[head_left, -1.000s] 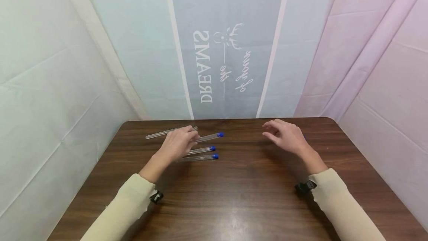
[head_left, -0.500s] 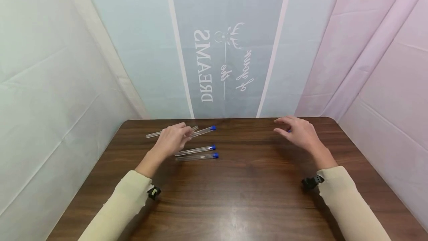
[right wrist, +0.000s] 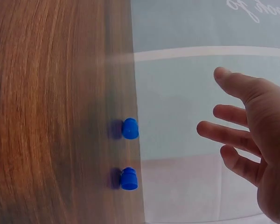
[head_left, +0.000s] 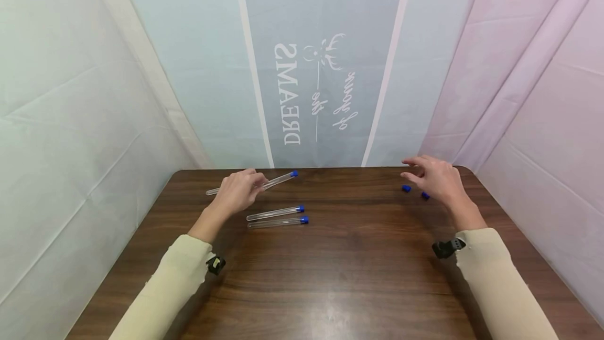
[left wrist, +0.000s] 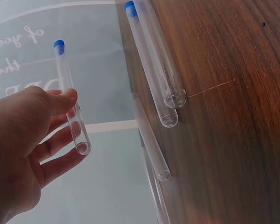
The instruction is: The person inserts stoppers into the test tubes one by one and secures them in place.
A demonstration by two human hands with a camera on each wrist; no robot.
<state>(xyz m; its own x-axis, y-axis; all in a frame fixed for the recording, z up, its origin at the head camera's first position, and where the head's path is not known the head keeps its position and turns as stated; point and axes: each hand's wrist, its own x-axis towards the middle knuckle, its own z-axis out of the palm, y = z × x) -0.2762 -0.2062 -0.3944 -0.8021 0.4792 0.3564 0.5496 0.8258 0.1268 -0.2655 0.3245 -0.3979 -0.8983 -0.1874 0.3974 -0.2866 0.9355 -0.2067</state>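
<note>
My left hand [head_left: 236, 193] pinches a clear test tube [left wrist: 64, 70] with a blue stopper, raised over the table's back left. In the left wrist view the thumb crosses the tube while the fingers lie behind it. Beneath that hand are stopperless tubes [left wrist: 150, 140], largely covered by it in the head view. Closer to the front, two stoppered test tubes [head_left: 274, 213] lie side by side. Over at the back right, my right hand [head_left: 436, 180] hovers with parted fingers and holds nothing. Two loose blue stoppers [right wrist: 130, 129] sit on the table near it, untouched.
The brown wood-grain table [head_left: 340, 266] ends at a printed cloth backdrop [head_left: 325, 9] close behind both hands. Pale cloth walls [head_left: 71, 119] stand on the left and right. A small black camera is strapped at each wrist.
The left hand has drawn left and slightly back, carrying the stoppered test tube. My right hand has moved right and back, bringing both loose stoppers into plain view.
</note>
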